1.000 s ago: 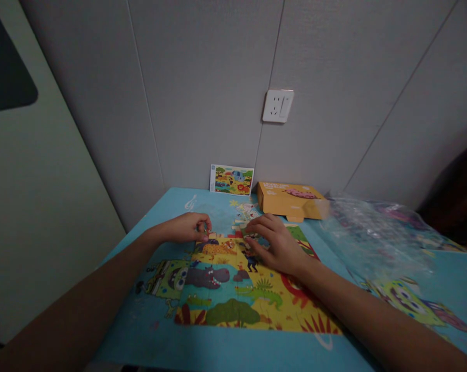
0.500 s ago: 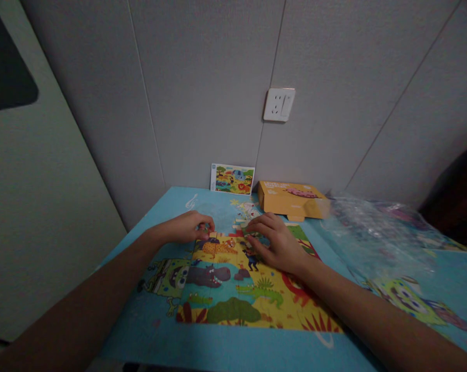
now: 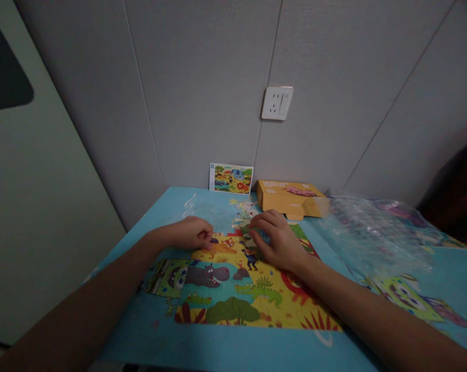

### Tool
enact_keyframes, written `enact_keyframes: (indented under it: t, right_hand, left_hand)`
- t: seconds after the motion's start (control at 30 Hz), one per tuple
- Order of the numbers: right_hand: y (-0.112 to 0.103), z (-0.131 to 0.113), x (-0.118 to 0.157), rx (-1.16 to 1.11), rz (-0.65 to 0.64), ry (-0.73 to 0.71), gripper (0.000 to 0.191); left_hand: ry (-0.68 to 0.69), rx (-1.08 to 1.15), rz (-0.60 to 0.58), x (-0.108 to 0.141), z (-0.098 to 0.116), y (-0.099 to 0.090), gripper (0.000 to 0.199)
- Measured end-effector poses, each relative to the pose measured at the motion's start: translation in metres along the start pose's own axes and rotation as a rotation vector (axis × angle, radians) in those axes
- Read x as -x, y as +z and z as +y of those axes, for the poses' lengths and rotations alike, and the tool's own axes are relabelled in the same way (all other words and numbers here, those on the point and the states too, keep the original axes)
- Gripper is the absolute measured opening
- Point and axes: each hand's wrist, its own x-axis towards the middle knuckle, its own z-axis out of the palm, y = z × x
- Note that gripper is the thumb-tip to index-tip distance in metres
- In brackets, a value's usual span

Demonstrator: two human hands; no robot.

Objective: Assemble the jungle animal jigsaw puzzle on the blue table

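A jigsaw puzzle point(image 3: 221, 299) with a jungle animal scene lies on the blue table, showing a hippo, a crocodile, a leopard and part of a lion. My left hand point(image 3: 194, 232) rests at the puzzle's upper left edge, beside the leopard. Its fingers are curled in together, and whatever they hold, if anything, is hidden. Over the upper middle of the puzzle lies my right hand point(image 3: 274, 240), fingers apart and bent, touching the pieces there. My right hand and forearm cover part of the lion and the upper right pieces.
A small picture card point(image 3: 231, 179) of the same scene leans on the wall. Right of it lies a yellow box point(image 3: 289, 195) with an open flap. Crumpled clear plastic point(image 3: 373, 227) spreads on the right. The tablecloth point(image 3: 171, 346) carries cartoon figures. A wall socket point(image 3: 277, 103) sits above.
My left hand has shifted slightly down and toward the puzzle, its fingers now curled more closely. My right hand has barely moved, staying on the upper pieces.
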Motion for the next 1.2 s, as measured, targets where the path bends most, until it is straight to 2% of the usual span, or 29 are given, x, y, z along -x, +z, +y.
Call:
enact_keyframes:
  t: [0.07,0.17,0.3,0.4,0.47,0.63,0.8,0.9,1.03,1.2]
  right_hand:
    - [0.001,0.003,0.001,0.04,0.03,0.057,0.014]
    - [0.003,0.007,0.002,0.103,0.02,0.159,0.017]
    - [0.007,0.008,0.005,0.169,-0.122,0.251,0.024]
    - [0.011,0.007,0.006,0.176,-0.265,0.259,0.036]
    - [0.012,0.007,0.007,0.176,-0.311,0.256,0.04]
    - [0.011,0.008,0.006,0.162,-0.309,0.248,0.037]
    - [0.011,0.009,0.005,0.133,-0.306,0.24,0.032]
    - [0.011,0.009,0.004,0.121,-0.307,0.24,0.029]
    - [0.011,0.009,0.003,0.107,-0.313,0.259,0.024]
    - [0.012,0.011,0.004,0.024,-0.253,0.292,0.029]
  left_hand:
    - [-0.066,0.005,-0.082,0.0,0.002,0.004,0.018]
    - [-0.053,-0.008,-0.042,-0.001,0.004,0.008,0.021]
    - [-0.045,-0.048,-0.027,-0.001,0.006,0.008,0.027]
    - [-0.031,-0.116,-0.008,-0.001,0.007,0.007,0.026]
    - [-0.025,-0.158,0.011,-0.001,0.006,0.006,0.027]
    - [-0.006,-0.148,-0.03,0.0,0.003,0.008,0.033]
    - [-0.109,-0.181,-0.025,-0.001,0.004,0.008,0.035]
    - [-0.115,-0.186,-0.001,-0.002,0.003,0.009,0.036]
    - [-0.06,-0.178,0.047,-0.005,0.002,0.012,0.033]
    - [0.091,-0.145,0.174,-0.008,0.01,0.021,0.032]
